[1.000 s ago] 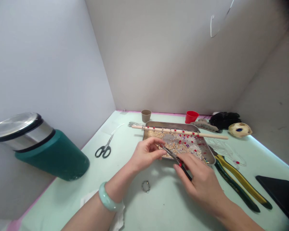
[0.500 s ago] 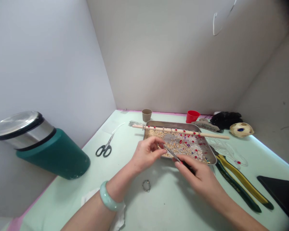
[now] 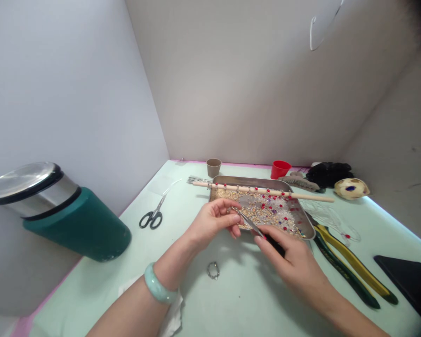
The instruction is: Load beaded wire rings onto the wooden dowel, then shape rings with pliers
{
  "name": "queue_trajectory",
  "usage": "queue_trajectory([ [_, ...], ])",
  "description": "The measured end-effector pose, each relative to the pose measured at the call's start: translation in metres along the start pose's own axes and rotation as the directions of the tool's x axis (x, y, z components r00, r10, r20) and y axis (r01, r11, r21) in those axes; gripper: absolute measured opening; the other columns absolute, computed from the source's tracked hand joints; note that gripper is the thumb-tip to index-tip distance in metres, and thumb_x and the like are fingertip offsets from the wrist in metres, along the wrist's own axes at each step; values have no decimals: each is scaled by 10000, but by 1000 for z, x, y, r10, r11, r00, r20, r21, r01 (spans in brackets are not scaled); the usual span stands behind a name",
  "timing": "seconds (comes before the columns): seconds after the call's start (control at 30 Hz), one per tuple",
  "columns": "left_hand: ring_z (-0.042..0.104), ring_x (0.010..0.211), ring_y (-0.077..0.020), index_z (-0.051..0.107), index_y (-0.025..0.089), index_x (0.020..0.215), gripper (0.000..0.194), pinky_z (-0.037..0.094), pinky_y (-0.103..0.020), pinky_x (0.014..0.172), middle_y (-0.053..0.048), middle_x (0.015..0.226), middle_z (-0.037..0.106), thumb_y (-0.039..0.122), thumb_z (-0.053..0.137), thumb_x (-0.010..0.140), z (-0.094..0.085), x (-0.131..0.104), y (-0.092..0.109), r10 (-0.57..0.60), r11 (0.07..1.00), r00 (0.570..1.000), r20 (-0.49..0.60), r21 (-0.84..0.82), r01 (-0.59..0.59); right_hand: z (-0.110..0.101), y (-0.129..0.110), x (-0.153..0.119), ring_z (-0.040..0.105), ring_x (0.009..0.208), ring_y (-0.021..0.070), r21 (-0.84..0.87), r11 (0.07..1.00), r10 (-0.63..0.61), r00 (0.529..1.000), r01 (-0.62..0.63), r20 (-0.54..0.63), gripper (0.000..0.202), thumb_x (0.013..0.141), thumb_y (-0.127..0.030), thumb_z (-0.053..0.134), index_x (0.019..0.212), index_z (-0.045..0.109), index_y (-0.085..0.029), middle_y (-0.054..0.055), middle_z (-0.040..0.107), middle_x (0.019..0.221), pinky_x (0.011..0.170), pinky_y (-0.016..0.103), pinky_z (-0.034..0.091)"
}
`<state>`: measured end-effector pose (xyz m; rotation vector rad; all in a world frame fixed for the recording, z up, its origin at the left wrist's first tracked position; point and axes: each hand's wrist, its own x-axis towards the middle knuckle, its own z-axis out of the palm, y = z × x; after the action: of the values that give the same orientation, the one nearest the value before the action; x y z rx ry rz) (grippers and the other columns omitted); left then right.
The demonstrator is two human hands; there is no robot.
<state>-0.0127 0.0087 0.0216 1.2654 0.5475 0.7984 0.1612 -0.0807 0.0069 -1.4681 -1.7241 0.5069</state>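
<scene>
My right hand (image 3: 287,250) is closed around tweezers (image 3: 251,225) with a metal tip and a dark grip, pointing up and left. The tip meets the fingers of my left hand (image 3: 219,217), whose thumb and forefinger are pinched together. Whatever sits between those fingers is too small to make out. Behind both hands lies a metal tray (image 3: 252,180) of gold, clear and red beads (image 3: 256,213). Across the tray rests a wooden stick (image 3: 312,198) with several small beaded rings on it. A small beaded ring (image 3: 213,270) lies on the table below my left hand.
Scissors (image 3: 151,219) and a green tumbler (image 3: 73,224) stand to the left. Large yellow-green pliers (image 3: 351,267) and a black flat object (image 3: 407,285) are at the right. Along the back are a brown cup (image 3: 214,167), a red cup (image 3: 279,169) and a shell-like piece (image 3: 352,188).
The fingers of my left hand have shifted, with the lower fingers now showing beneath the thumb. My right hand and the tweezers stay nearly in place.
</scene>
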Motion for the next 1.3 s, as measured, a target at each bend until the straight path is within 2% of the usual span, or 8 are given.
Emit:
queue_trajectory([
  [0.23,644,574,-120,568,121,1023,257,513,-243,577,-63,781,674,253,628,811,-4,-2,-1,-73,979,994,82,-182,87,7,8,-3,546,674,146,-179,960,-233,968,213,-96,157,883,-277,487,972,579,-186,24,595,788,618,274,415],
  [0.3,641,556,-117,561,122,1000,241,509,-230,556,-62,766,681,234,639,800,-5,-1,-2,-85,972,993,84,-212,101,7,6,-3,563,707,150,-128,975,-193,977,181,-90,169,884,-292,487,975,587,-189,27,615,819,638,271,423],
  [0.47,639,554,-110,536,139,976,251,507,-221,547,-59,776,693,219,663,775,-7,1,-3,-79,966,994,77,-242,95,5,-5,-2,603,830,164,86,995,53,998,-55,21,256,887,-377,474,1010,620,-208,26,661,930,730,265,448],
  [0.63,636,552,-107,521,157,952,265,505,-234,561,-44,776,695,239,681,758,-6,0,-2,-74,978,995,66,-193,86,4,-7,-1,597,702,164,153,978,130,989,-139,72,298,880,-428,462,954,636,-197,7,661,783,628,264,461],
  [0.77,653,569,-130,520,153,941,288,512,-260,578,-49,787,690,257,701,742,-4,-2,2,-77,990,996,37,-116,81,6,-1,-3,597,747,176,18,999,-38,998,39,-52,228,886,-353,479,980,607,-190,47,660,869,658,292,464],
  [0.9,646,565,-127,559,136,909,260,502,-257,563,-21,777,642,283,697,744,-5,-1,2,-85,993,996,22,-80,87,7,7,-5,553,670,144,-185,951,-274,953,248,-128,146,884,-252,498,995,565,-183,39,608,801,594,270,437],
  [1.13,561,474,-63,583,118,834,206,442,-205,496,6,712,609,237,709,722,-10,-1,1,-94,992,995,16,-77,95,7,11,-3,551,695,157,-395,850,-431,891,348,-142,162,864,-194,523,1017,550,-146,50,593,782,619,283,445],
  [1.3,558,447,-78,587,117,818,223,456,-220,468,7,674,612,219,734,685,-13,0,3,-223,957,973,63,-176,230,6,11,-1,595,764,193,-540,749,-521,845,384,-121,174,854,-192,533,1014,570,-135,86,647,851,684,312,461],
])
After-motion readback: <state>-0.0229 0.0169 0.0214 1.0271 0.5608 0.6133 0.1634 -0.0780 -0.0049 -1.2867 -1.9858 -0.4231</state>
